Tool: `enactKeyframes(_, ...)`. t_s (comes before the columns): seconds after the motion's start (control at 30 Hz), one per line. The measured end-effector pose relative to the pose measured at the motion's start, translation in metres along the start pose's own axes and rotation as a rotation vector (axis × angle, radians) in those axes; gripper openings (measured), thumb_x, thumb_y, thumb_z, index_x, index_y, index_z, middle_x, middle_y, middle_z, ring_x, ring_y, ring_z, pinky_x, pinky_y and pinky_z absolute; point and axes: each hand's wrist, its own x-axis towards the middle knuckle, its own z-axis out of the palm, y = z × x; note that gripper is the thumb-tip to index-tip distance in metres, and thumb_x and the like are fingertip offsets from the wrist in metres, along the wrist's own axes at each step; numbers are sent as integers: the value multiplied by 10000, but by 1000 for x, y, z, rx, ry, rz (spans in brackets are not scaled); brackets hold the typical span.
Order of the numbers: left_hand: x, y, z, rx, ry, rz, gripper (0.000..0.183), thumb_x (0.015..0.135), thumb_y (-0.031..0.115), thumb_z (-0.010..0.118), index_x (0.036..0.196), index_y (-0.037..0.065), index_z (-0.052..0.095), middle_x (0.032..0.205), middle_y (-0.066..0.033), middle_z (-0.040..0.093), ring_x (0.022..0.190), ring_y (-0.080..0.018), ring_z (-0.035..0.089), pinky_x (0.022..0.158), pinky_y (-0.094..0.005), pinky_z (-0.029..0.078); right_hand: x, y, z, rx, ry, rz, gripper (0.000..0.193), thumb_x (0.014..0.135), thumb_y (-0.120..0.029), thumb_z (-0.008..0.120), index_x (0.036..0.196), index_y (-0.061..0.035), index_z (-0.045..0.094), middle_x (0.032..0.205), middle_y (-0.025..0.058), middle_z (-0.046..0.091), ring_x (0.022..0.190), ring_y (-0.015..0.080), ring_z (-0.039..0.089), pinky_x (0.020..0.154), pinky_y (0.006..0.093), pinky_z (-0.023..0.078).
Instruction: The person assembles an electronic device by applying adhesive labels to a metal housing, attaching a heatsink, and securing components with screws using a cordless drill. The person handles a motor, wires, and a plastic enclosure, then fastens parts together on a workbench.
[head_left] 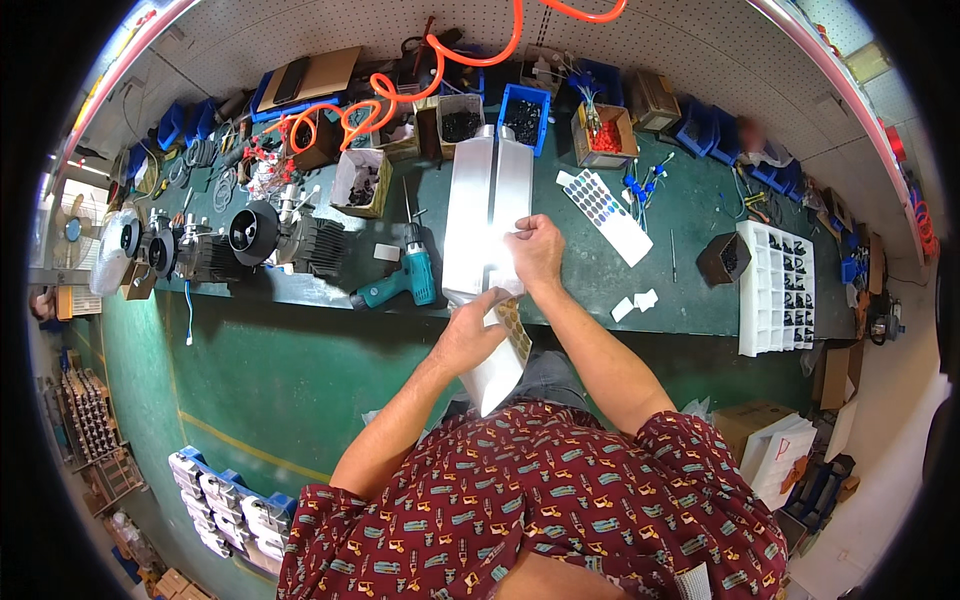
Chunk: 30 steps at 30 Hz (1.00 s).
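Two long silver metal housings lie side by side on the green workbench, pointing away from me. My left hand is closed at their near end, gripping a sheet of round stickers that curls down over the bench edge. The sheet has a white backing and gold-brown spots. My right hand rests against the right housing with thumb and fingers pinched together; whatever is between the fingertips is hidden. Left of the housings, a teal power drill lies on its side.
Another sticker sheet lies to the right, near white paper scraps. Further right stand a black box and a white compartment tray. Motors with black fans sit left. Parts bins line the back beneath an orange coiled hose.
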Motion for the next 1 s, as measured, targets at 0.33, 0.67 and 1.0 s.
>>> enactKeyframes(0.33,1,-5,1,2,25,32,510,829,118,627,1319,-15,585,1227,-251,676,1169,-384,652,990,-410,501,-6,-5,0,-34,2,-72,336,742,-149,802,1020,-42,647,781,126,736,767,310,725,713,422,559)
enactKeyframes(0.67,7,-12,9,-33,15,-33,613,820,74,582,1393,-130,497,1224,-316,663,1105,-349,684,966,-372,517,1,-5,-11,12,-90,-90,360,768,-117,832,1011,27,608,748,161,680,697,285,700,652,387,547)
enactKeyframes(1.0,25,54,37,-160,138,154,420,933,6,579,1349,-52,571,1254,-177,665,1166,-222,622,991,-317,489,41,98,-86,120,121,-62,228,815,-156,753,950,17,690,801,115,710,726,192,673,696,339,549)
